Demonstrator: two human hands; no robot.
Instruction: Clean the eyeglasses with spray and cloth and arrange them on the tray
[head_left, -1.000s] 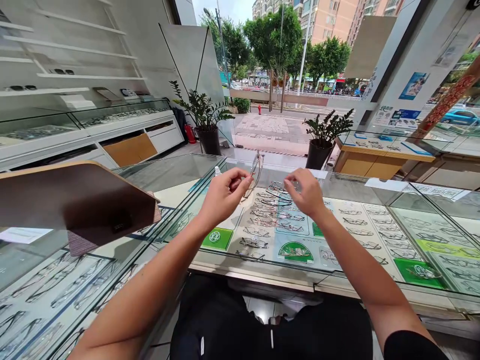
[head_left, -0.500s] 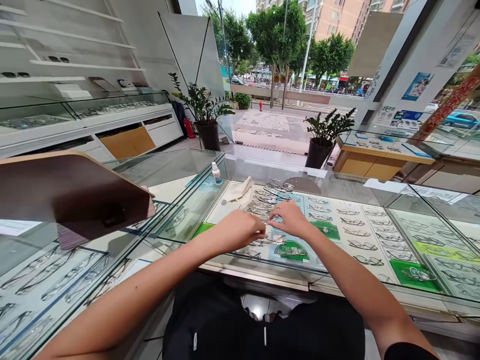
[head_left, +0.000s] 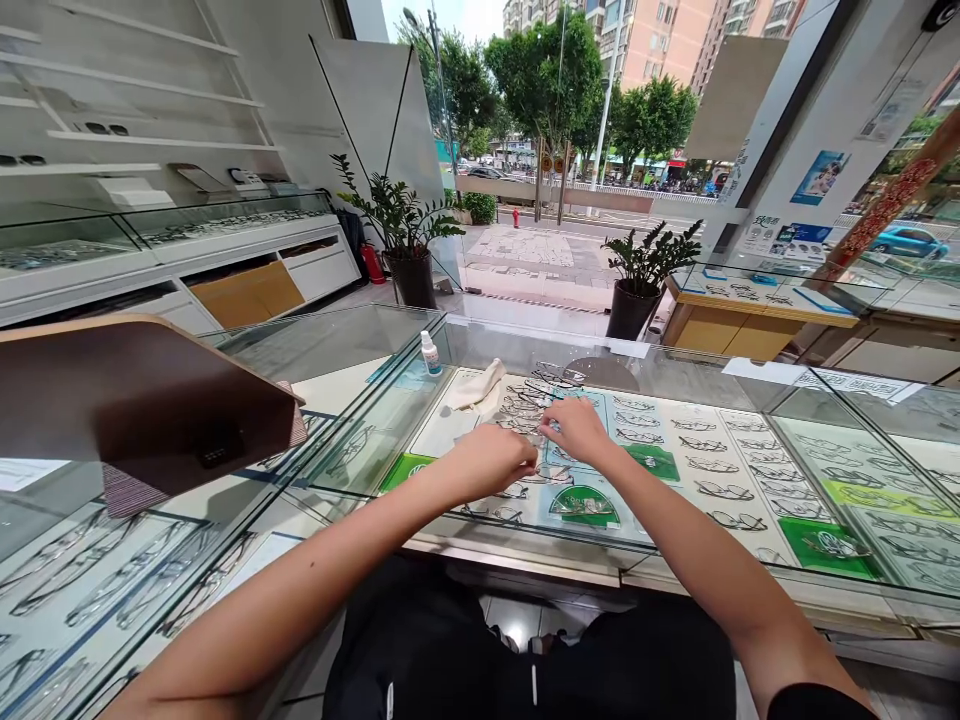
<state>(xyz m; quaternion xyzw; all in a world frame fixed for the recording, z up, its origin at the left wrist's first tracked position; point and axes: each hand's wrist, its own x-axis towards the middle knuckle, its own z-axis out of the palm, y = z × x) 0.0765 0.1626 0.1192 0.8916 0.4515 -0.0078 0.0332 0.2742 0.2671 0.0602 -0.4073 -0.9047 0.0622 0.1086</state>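
My left hand [head_left: 491, 462] and my right hand [head_left: 574, 428] rest low on the glass counter top [head_left: 697, 385], fingertips almost meeting. Both are closed on a thin-rimmed pair of glasses [head_left: 540, 442], which is mostly hidden between the fingers and lies at the glass surface. Just beyond the hands a row of several loose glasses [head_left: 525, 398] runs along the counter top. A crumpled white cloth [head_left: 480, 388] lies to the left of that row. A small white spray bottle [head_left: 429, 354] stands behind the cloth.
Inside the case, many glasses lie on trays with green signs [head_left: 585, 503]. A brown slanted board [head_left: 142, 400] stands on the counter at my left. Two potted plants [head_left: 409, 225] [head_left: 645, 265] stand on the floor beyond. Wall shelves and another display case fill the left side.
A second ago both hands held the glasses up in the air. They have since come down to the counter top with them, and barely shifted in the last half second.
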